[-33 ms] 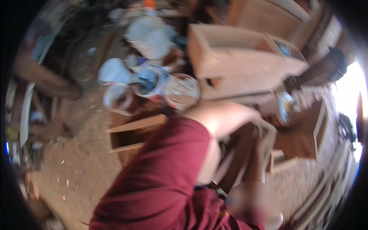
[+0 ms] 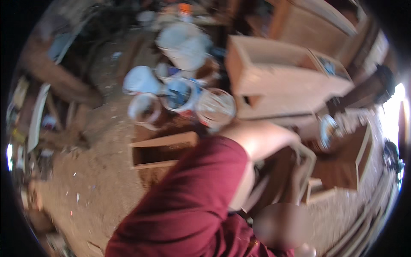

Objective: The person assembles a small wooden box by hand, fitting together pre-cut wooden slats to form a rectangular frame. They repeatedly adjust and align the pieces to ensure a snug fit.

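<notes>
Beyond the maroon cloth [image 2: 188, 184] of my clothing, a bare forearm stretches right, ending in my left hand [image 2: 293, 139]. It is at the top edge of a brown wooden box-like piece [image 2: 274, 180] with a pale rim. My right hand [image 2: 296, 165] is just below, against the same piece, its arm rising from the lower edge. Motion blur smears the fingers of both hands, so their grip does not show. A blurred round patch [image 2: 278, 227] covers part of the lower right.
Buckets and tubs, including a white tub [image 2: 143, 105], stand ahead. A small open wooden box [image 2: 165, 150] lies on the dirt floor [image 2: 90, 188]. Ahead right is a large wooden cabinet [image 2: 287, 85]; another open wooden case [image 2: 338, 162] stands right. Long poles [image 2: 368, 222] lie at far right.
The whole scene has shifted to the right and slightly down in the view. Both hands stay at the brown wooden piece.
</notes>
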Demonstrator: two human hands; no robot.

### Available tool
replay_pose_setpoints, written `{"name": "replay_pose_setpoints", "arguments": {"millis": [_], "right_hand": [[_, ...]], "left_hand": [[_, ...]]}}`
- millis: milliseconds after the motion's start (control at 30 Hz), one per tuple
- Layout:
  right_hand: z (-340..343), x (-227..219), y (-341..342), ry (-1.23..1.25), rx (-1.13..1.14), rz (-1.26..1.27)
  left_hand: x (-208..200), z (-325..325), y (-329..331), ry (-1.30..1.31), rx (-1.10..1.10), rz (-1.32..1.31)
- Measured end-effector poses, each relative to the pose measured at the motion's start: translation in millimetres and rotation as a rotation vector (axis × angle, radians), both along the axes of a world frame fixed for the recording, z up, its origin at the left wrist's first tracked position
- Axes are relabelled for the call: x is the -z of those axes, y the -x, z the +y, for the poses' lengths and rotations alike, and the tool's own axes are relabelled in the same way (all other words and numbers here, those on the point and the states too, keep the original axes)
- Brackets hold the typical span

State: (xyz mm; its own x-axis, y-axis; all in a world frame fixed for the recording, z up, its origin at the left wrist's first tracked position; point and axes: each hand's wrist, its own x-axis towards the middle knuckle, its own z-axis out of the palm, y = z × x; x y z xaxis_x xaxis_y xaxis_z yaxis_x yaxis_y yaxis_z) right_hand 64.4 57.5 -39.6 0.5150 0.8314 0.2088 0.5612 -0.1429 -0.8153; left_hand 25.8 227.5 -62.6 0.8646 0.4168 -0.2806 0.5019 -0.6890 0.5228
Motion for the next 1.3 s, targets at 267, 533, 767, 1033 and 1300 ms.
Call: {"name": "replay_pose_setpoints", "arguments": {"millis": [267, 533, 767, 1033, 1300], "right_hand": [[-6, -12, -15, 0.048, 0.138, 0.055], [-17, 17, -4, 0.01, -0.03, -0.097], [21, -5, 8, -0.017, -0.068, -0.125], [29, -2, 20, 0.013, -0.075, -0.158], [11, 2, 4, 0.033, -0.081, -0.188]], "left_hand": [[16, 4, -54, -0.028, 0.126, 0.219], [-8, 31, 17, 0.134, -0.086, 0.154], [-24, 36, 51, 0.187, -0.149, 0.093], [-31, 34, 61, 0.211, -0.169, -0.006], [-43, 8, 56, 0.261, -0.154, -0.079]]}}
